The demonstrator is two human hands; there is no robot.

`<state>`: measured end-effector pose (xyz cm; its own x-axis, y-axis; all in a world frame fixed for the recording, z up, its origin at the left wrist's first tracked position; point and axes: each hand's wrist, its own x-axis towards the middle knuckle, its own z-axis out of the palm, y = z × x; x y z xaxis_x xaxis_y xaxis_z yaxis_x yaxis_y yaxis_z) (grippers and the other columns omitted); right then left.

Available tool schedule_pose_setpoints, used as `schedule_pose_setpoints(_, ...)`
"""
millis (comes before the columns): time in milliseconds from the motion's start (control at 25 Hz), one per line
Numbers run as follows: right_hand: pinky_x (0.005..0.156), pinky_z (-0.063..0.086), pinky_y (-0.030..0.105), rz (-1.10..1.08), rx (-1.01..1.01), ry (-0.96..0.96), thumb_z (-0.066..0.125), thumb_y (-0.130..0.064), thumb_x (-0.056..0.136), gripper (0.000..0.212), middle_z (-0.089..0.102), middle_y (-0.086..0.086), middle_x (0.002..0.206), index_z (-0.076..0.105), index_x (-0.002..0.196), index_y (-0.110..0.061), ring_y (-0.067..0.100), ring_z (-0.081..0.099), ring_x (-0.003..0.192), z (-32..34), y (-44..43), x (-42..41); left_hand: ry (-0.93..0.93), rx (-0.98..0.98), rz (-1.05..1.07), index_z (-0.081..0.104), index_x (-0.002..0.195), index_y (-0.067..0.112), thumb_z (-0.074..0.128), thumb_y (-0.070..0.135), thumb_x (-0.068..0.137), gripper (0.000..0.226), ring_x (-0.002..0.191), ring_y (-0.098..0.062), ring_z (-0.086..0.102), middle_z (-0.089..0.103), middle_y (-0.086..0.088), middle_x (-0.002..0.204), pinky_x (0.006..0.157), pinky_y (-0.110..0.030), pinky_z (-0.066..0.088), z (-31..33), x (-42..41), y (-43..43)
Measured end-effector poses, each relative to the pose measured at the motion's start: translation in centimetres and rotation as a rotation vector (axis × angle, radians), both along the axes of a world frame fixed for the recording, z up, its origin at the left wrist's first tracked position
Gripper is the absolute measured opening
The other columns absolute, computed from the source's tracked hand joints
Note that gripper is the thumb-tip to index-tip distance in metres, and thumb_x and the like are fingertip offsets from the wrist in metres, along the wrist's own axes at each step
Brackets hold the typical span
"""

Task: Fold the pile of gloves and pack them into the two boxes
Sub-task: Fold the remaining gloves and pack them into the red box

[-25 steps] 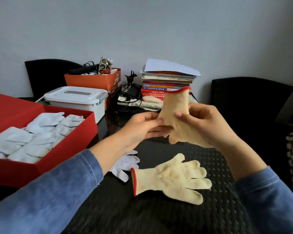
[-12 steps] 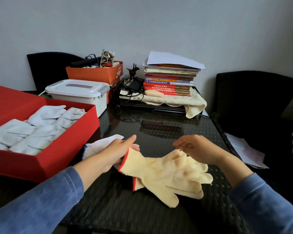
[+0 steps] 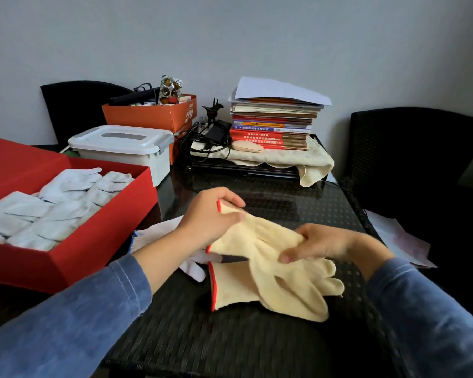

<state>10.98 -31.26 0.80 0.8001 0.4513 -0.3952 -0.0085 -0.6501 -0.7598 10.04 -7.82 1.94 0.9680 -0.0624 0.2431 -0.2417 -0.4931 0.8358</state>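
At the far left sits a red box [image 3: 101,241] with its top off, and white gloves [image 3: 52,211] lie packed flat in it. Behind it stands a white tub [image 3: 120,151] with a lid, and behind that an orange box [image 3: 150,118] full of small things. One more white glove [image 3: 156,233] lies on the black table [image 3: 230,347] just beside the red box, partly hidden under the left arm. The left hand [image 3: 209,218] is up off the table, and its fingers and thumb are curled round the red-edged cuff of a yellow glove [image 3: 260,238]. This top glove stretches across to the right hand [image 3: 320,242], which pinches it near its finger end. Under it a second yellow glove [image 3: 235,290] lies flat on the table, with its red cuff to the left and its fingers to the right; the top one partly covers it. At the back of the table a stack of books [image 3: 273,124] rests on a pale cloth [image 3: 298,162]. A black chair [image 3: 415,159] stands at the right, and some paper [image 3: 402,244] lies below it, off the table's edge.
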Motion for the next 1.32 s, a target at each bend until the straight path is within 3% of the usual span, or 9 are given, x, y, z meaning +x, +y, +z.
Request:
schedule_pose_setpoints(120, 0.072, 0.055, 0.03, -0.075, 0.28, 0.152, 0.08, -0.023, 0.064, 0.037, 0.072, 0.013, 0.093, 0.07, 0.095, -0.007, 0.024, 0.069, 0.084, -0.6, -2.7, -0.3, 0.149, -0.025, 0.053, 0.064, 0.075, 0.027, 0.074, 0.012, 0.079, 0.019, 0.085, -0.018, 0.063, 0.068, 0.003, 0.086, 0.075, -0.031, 0.049, -2.6, -0.6, -0.4)
schedule_pose_setpoints(240, 0.056, 0.056, 0.032, -0.162, 0.513, 0.224, 0.084, -0.018, 0.067, 0.043, 0.069, 0.016, 0.084, 0.065, 0.103, -0.004, 0.024, 0.067, 0.068, -1.1, -4.3, -0.7, 0.286, -0.12, 0.084, 0.064, 0.081, 0.023, 0.071, 0.013, 0.082, 0.012, 0.081, -0.016, 0.061, 0.066, 0.0, 0.087, 0.068, -0.028, 0.048, -4.3, -1.1, -1.2)
schedule_pose_setpoints(440, 0.046, 0.047, 0.019, -0.098, 0.243, 0.128, 0.065, -0.007, 0.085, 0.017, 0.064, 0.006, 0.078, 0.057, 0.101, -0.006, 0.012, 0.06, 0.057, -1.5, -4.1, -1.0, 0.256, 0.133, 0.059, 0.062, 0.08, 0.026, 0.067, 0.017, 0.084, 0.011, 0.088, -0.012, 0.06, 0.066, 0.01, 0.087, 0.08, -0.03, 0.049, -6.1, -1.6, -1.3)
schedule_pose_setpoints(640, 0.065, 0.051, 0.024, -0.215, 0.18, 0.13, 0.057, -0.048, 0.088, 0.044, 0.072, 0.008, 0.089, 0.064, 0.104, -0.007, 0.016, 0.069, 0.077, -2.0, -3.6, -1.2, 0.151, 0.326, 0.021, 0.055, 0.074, 0.032, 0.064, 0.018, 0.085, 0.019, 0.089, -0.008, 0.06, 0.063, 0.014, 0.079, 0.077, -0.025, 0.046, -6.8, -1.6, -1.1)
schedule_pose_setpoints(840, 0.061, 0.045, 0.024, -0.441, -0.192, -0.41, 0.063, -0.039, 0.087, 0.022, 0.061, -0.004, 0.073, 0.06, 0.088, -0.017, 0.01, 0.057, 0.067, -4.1, -2.4, 0.2, 0.082, 0.354, 0.003, 0.056, 0.082, 0.03, 0.061, 0.016, 0.087, 0.015, 0.088, -0.009, 0.059, 0.059, 0.015, 0.079, 0.074, -0.025, 0.045, -6.8, -1.8, -1.2)
schedule_pose_setpoints(1000, 0.058, 0.041, 0.028, -0.469, -0.399, -0.647, 0.059, -0.05, 0.086, 0.024, 0.06, -0.013, 0.076, 0.055, 0.092, -0.026, 0.013, 0.057, 0.073, -5.4, -1.8, 0.0, 0.029, 0.377, 0.013, 0.056, 0.086, 0.03, 0.061, 0.02, 0.087, 0.011, 0.09, -0.011, 0.059, 0.059, 0.014, 0.082, 0.077, -0.031, 0.048, -6.9, -2.3, -0.8)
schedule_pose_setpoints(1160, 0.06, 0.038, 0.027, -0.393, -0.524, -1.124, 0.069, -0.033, 0.082, 0.017, 0.057, -0.011, 0.083, 0.057, 0.089, -0.024, 0.016, 0.055, 0.08, -4.9, -1.7, -1.4, -0.238, 0.663, 0.016, 0.058, 0.101, 0.029, 0.061, 0.037, 0.087, 0.016, 0.1, -0.01, 0.055, 0.057, 0.015, 0.105, 0.075, -0.024, 0.041, -6.9, -2.7, -0.4)
schedule_pose_setpoints(1240, 0.06, 0.044, 0.028, -0.193, -0.35, -0.969, 0.07, -0.036, 0.078, 0.014, 0.056, -0.016, 0.072, 0.057, 0.079, -0.031, 0.008, 0.053, 0.071, -3.7, -1.2, -3.6, -0.444, 0.677, -0.148, 0.064, 0.103, 0.027, 0.056, 0.041, 0.086, 0.023, 0.116, -0.011, 0.048, 0.058, 0.011, 0.122, 0.092, -0.027, 0.039, -6.8, -2.3, -0.5)
schedule_pose_setpoints(1320, 0.067, 0.048, 0.026, -0.019, -0.283, -0.649, 0.068, -0.05, 0.074, 0.019, 0.059, -0.017, 0.074, 0.058, 0.08, -0.035, 0.004, 0.055, 0.073, -3.3, -0.3, -6.0, -0.493, 0.711, -0.436, 0.062, 0.119, 0.029, 0.043, 0.047, 0.089, 0.04, 0.137, -0.007, 0.031, 0.045, 0.009, 0.145, 0.113, -0.029, 0.02, -7.0, -2.0, -0.7)
